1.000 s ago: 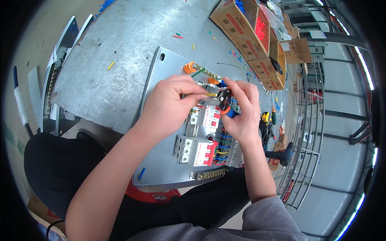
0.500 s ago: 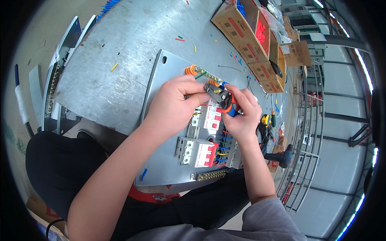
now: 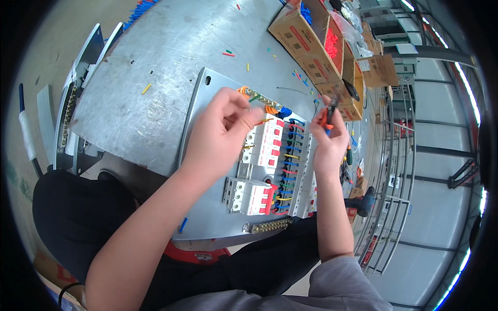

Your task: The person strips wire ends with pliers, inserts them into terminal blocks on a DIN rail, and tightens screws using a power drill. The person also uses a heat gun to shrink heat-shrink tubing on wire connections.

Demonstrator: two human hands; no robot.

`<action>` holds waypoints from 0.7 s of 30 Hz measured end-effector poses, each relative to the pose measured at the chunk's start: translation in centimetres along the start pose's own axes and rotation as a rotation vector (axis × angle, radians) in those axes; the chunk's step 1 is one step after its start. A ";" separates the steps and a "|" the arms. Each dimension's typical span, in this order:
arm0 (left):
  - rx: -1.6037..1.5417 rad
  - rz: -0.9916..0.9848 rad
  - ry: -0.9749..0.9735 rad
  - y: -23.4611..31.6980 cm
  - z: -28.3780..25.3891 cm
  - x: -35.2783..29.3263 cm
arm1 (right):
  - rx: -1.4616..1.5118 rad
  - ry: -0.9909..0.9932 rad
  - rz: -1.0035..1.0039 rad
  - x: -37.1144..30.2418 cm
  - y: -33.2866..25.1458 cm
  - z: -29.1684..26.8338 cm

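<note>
My left hand [image 3: 220,127] is closed in a pinch above the upper left of a grey metal mounting plate [image 3: 207,220]. What sits between its fingertips is too small to make out. A thin brass-coloured piece [image 3: 264,121] shows beside the fingertips, over a row of white circuit breakers [image 3: 267,142] with red levers. My right hand [image 3: 330,142] grips pliers [image 3: 330,111] with dark jaws and orange-and-blue handles, raised past the plate's right side. At the plate's top edge, a brass terminal bar [image 3: 264,99] lies between orange insulators. A second breaker block [image 3: 251,197] is lower down, beside looped coloured wires [image 3: 289,173].
The plate rests on a scratched metal table [image 3: 155,67] strewn with short coloured sleeves. Cardboard bins [image 3: 311,57] holding blue and red parts stand at the far right. A cordless drill [image 3: 367,201] lies right of my forearm. Another brass bar [image 3: 272,226] sits at the plate's near edge.
My right hand has drawn the pliers away from my left fingertips, up and to the right. My left hand has shifted slightly left, still pinched. More of the breakers and wires shows.
</note>
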State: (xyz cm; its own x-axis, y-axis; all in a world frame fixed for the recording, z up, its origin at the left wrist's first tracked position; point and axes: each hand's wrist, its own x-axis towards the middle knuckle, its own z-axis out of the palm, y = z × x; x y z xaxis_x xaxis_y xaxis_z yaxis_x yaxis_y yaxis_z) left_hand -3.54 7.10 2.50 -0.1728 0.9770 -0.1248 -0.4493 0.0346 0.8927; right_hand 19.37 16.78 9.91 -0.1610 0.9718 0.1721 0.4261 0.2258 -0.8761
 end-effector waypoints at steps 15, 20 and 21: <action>0.166 0.120 0.094 -0.3 0.6 1.5 | -0.731 -0.280 -0.488 0.4 -2.6 2.6; 0.127 0.075 0.069 0.0 0.6 1.4 | -0.750 -0.301 -0.528 0.8 -2.4 3.2; 0.139 0.068 0.060 0.2 0.6 1.4 | -0.761 -0.302 -0.541 0.8 -2.4 3.2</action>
State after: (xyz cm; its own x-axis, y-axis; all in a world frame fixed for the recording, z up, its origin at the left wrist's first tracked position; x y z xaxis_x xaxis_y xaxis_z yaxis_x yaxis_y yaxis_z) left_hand -3.35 8.61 2.71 -0.2527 0.9639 -0.0844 -0.3103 0.0019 0.9507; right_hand 15.36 16.83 10.73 -0.6791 0.6903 0.2498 0.6708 0.7217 -0.1707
